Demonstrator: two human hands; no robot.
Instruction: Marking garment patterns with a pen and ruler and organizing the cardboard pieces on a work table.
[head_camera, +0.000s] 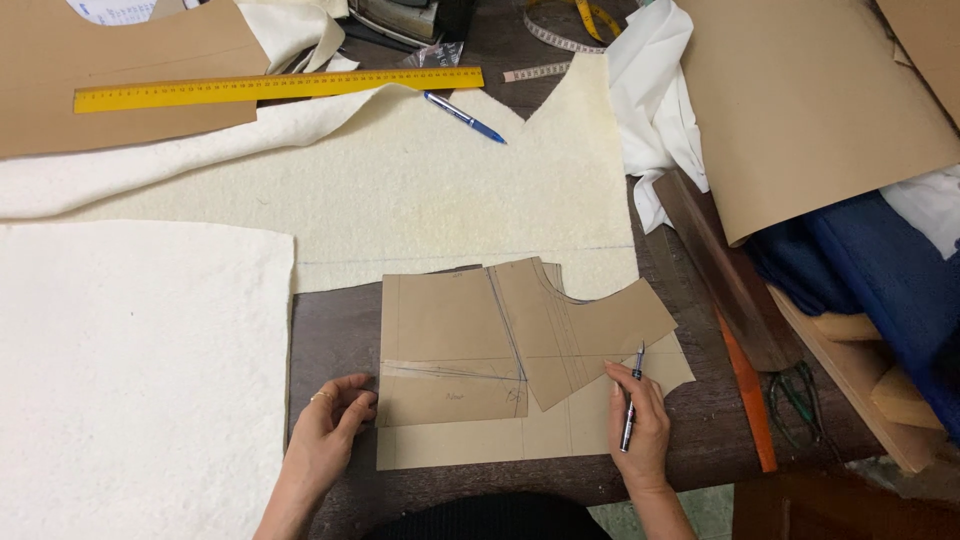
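I see my left hand (330, 425) resting on the dark counter (335, 335), fingers curled loosely with their tips touching the left edge of the brown paper pattern pieces (470, 340); it grips nothing. A ring sits on one finger. My right hand (637, 425) is closed around a pen (631, 400), held nearly upright in the view, its tip touching the lower right part of the paper.

The pattern pieces lie stacked just in front of me: a squarish piece on the left with pencil lines crossing it, an angled piece with a curved cutout overlapping it on the right, and a larger sheet underneath showing along the bottom and right. Their upper edge overlaps the cream fleece fabric (420, 190) that spreads across the middle of the counter, with a faint drawn line near its lower edge. A second, whiter piece of fleece (130, 370) covers the left side.

Farther away, a yellow ruler (275, 87) lies across the fabric and a sheet of brown paper, and a blue pen (463, 117) lies just below its right end. An orange strip (745, 395) and a dark wooden board (720, 270) lie to the right of my right hand, with folded blue cloth (880, 280) beyond them.
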